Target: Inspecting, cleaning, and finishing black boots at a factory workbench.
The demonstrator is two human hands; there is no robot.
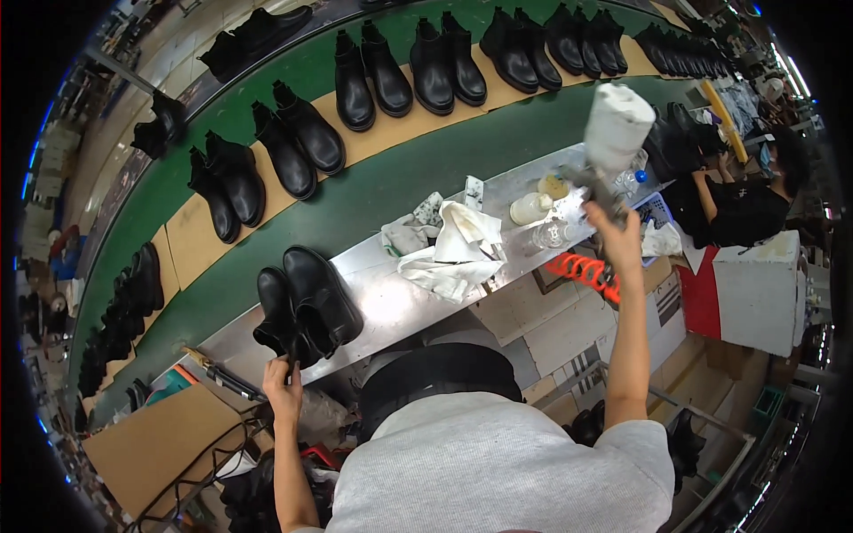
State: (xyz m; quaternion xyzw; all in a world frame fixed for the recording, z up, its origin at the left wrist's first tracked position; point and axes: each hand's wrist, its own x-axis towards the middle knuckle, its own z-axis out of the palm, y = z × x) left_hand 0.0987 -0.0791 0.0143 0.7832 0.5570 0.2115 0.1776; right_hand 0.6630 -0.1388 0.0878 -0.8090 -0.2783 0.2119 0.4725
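Note:
My left hand [283, 388] is closed at the near end of a pair of black ankle boots, pinching the top edge of the left boot [276, 306]. Beside it stands the other boot [322, 293], toe pointing away from me, on the metal work strip [378, 306]. Out to the right, my right hand [617, 238] is wrapped round a spray gun [604, 191], smeared by motion, with a white cup [617, 124] on top. An orange coiled hose [582, 269] hangs below that hand. Small bottles [531, 208] and a clear plastic bottle [549, 235] stand just left of it.
Crumpled white cloths [458, 253] lie mid-strip. Beyond runs a green conveyor belt [426, 160] bearing several pairs of black boots [370, 80] on brown card. A cardboard sheet [160, 444] sits at lower left. Another person [746, 200] works at the right, near a white box [760, 293].

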